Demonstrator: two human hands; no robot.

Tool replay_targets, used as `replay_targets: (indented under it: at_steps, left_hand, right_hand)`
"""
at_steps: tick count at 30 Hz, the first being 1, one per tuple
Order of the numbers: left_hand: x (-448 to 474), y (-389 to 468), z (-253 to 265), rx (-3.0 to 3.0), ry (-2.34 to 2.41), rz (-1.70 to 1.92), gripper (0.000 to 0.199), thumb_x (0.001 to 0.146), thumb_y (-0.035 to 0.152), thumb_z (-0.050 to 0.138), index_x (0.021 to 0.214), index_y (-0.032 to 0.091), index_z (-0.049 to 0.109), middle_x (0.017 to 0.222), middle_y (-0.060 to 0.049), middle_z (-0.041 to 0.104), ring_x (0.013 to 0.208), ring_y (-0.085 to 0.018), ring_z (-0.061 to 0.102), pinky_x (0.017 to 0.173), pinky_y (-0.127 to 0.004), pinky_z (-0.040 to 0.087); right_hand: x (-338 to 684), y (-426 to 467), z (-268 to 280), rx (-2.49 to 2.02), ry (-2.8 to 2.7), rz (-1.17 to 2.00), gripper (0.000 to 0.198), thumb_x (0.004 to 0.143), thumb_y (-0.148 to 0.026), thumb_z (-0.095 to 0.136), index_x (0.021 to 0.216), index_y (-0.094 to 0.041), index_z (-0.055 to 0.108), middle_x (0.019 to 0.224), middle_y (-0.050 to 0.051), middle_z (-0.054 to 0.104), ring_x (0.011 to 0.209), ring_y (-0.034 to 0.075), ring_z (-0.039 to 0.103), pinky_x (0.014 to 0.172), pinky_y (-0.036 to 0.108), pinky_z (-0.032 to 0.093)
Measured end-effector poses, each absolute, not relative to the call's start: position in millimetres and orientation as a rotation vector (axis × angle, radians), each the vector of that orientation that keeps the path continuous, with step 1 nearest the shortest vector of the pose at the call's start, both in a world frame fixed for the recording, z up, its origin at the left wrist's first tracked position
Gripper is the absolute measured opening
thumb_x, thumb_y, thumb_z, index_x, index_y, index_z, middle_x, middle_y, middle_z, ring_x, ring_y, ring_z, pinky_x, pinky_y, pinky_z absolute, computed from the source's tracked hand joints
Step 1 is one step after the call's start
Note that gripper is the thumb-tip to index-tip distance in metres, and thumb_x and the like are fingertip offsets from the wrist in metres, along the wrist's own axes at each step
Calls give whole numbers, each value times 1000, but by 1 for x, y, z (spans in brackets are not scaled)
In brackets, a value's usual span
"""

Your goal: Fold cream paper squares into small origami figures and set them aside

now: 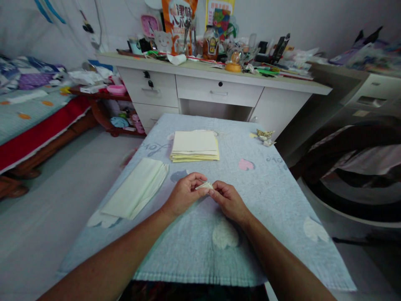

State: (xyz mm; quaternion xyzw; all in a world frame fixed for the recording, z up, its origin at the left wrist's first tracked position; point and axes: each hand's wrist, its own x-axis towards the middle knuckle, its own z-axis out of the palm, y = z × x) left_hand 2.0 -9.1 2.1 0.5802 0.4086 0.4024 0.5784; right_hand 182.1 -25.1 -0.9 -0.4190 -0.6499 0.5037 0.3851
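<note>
Between my two hands is a small folded piece of pale paper (204,186), held just above the cloth-covered table. My left hand (187,191) pinches its left side with thumb and fingers. On the other side, my right hand (228,198) is closed on the right end of the same paper. Most of the folded paper is hidden by my fingers. Beyond my hands lies a stack of cream and yellow paper sheets (194,142). To the left rests a larger pile of pale green folded paper (136,188).
A light blue patterned cloth (266,217) covers the table. Near its far right corner sit small folded paper pieces (265,136), one leopard-patterned. Behind stands a white desk (219,90) crowded with jars and bags. A washing machine (366,98) is at right, a bed (40,108) at left.
</note>
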Motion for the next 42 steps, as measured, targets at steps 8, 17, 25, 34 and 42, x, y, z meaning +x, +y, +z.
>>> replay_targets:
  at_steps: [8, 17, 25, 34, 42]
  left_hand:
    - [-7, -7, 7, 1438, 959, 981, 28, 72, 23, 73, 94, 17, 58, 83, 0, 63, 76, -12, 60, 73, -24, 45]
    - [-9, -8, 8, 1505, 995, 1005, 16, 76, 25, 70, 84, 15, 60, 77, 0, 63, 70, -10, 57, 66, -22, 44]
    - [-9, -7, 5, 1401, 972, 1006, 13, 75, 25, 71, 81, 15, 65, 73, 1, 65, 66, -10, 58, 64, -21, 44]
    - [-8, -7, 3, 1316, 950, 1026, 16, 75, 26, 71, 79, 14, 61, 67, 2, 62, 62, -10, 57, 61, -22, 45]
    - [-7, -9, 2, 1466, 986, 906, 31, 80, 32, 64, 106, 15, 61, 77, 0, 61, 68, -11, 57, 63, -22, 43]
  right_hand:
    - [186, -23, 2, -1071, -1492, 1396, 30, 86, -44, 57, 72, -18, 52, 59, -6, 37, 54, 9, 30, 52, 23, 25]
    - [186, -23, 4, -1072, -1498, 1376, 27, 86, -42, 57, 75, -18, 53, 60, -6, 38, 55, 9, 32, 53, 23, 25]
    - [186, -22, 5, -1062, -1567, 1334, 26, 87, -41, 56, 76, -17, 54, 63, -5, 39, 58, 9, 33, 54, 23, 25]
    - [184, -23, 5, -1068, -1587, 1329, 28, 87, -43, 55, 75, -18, 54, 62, -5, 39, 58, 10, 34, 55, 23, 26]
    - [184, -21, 4, -1126, -1664, 1268, 33, 87, -47, 55, 72, -18, 54, 60, -5, 40, 57, 10, 35, 55, 23, 28]
